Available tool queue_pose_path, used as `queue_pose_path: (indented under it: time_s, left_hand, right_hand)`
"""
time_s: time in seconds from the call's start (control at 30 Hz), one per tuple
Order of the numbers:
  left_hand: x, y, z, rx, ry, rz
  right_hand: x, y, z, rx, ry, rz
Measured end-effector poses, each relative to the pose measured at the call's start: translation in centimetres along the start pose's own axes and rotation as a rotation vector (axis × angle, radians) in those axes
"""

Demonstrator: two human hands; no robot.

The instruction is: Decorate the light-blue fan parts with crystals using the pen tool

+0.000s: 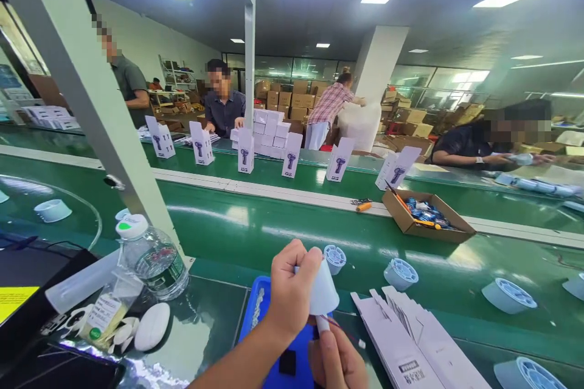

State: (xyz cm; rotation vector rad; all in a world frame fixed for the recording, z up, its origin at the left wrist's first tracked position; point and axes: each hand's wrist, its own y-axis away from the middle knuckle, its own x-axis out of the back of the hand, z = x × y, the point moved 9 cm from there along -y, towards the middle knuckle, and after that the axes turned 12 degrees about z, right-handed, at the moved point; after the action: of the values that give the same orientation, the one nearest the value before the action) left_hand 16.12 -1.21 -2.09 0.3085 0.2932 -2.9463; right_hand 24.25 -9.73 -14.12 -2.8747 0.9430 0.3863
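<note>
My left hand (292, 292) is closed around a light blue cup-shaped plastic part (325, 293), its narrower end up. Just below the cup, my right hand (340, 355) pinches a small white piece (322, 323), and its lower fingers are cut off by the frame edge. A thin dark wire (344, 332) with a small white connector (362, 344) trails out beside the right hand. Beneath both hands is a blue tray (250, 316) with small white bits along its left side and a black square (287, 362) in it.
Flattened white cartons (417, 340) lie at right. Light blue round parts (401, 273) sit along the green belt (292, 249). A cardboard box (426, 219) holds blue coiled pieces. A water bottle (155, 261) and metal post (100, 109) stand left. Several people work beyond.
</note>
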Motion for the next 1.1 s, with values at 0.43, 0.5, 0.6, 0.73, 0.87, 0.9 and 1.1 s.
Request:
queue_pose_path:
  time_s: [0.43,0.5,0.6,0.73,0.87,0.9,1.1]
  left_hand:
    - [0.5,-4.7,-2.5,-0.071,-0.473,-0.348]
    - [2.6,-6.9,-3.5,-0.139,-0.688,-0.224]
    - [4.0,-8.2,-6.3,-0.152,-0.929,-0.258]
    - [3.5,-7.6,-9.3,-0.221,-1.027,-0.392]
    - [2.6,-6.8,-10.4,-0.233,-0.882,-0.463]
    - [2.6,-7.1,-10.3,-0.238,-0.833,-0.445]
    - [7.0,-11.5,-8.5,-0.221,-0.686,-0.082]
  right_hand:
    - [2.4,-3.0,-1.2,0.075,0.486,-0.053]
    - [2.3,-2.9,-1.2,0.120,0.521,-0.026]
    - [1.2,-2.2,-1.6,0.152,0.476,-0.007]
    - [-0.9,-1.6,-1.7,0.106,0.274,-0.066]
    - [-2.5,-1.3,-0.5,0.063,0.226,-0.208]
    - [-2.6,-1.2,-0.2,0.059,0.234,-0.234]
    - [-2.8,-1.1,1.1,0.028,0.259,-0.285]
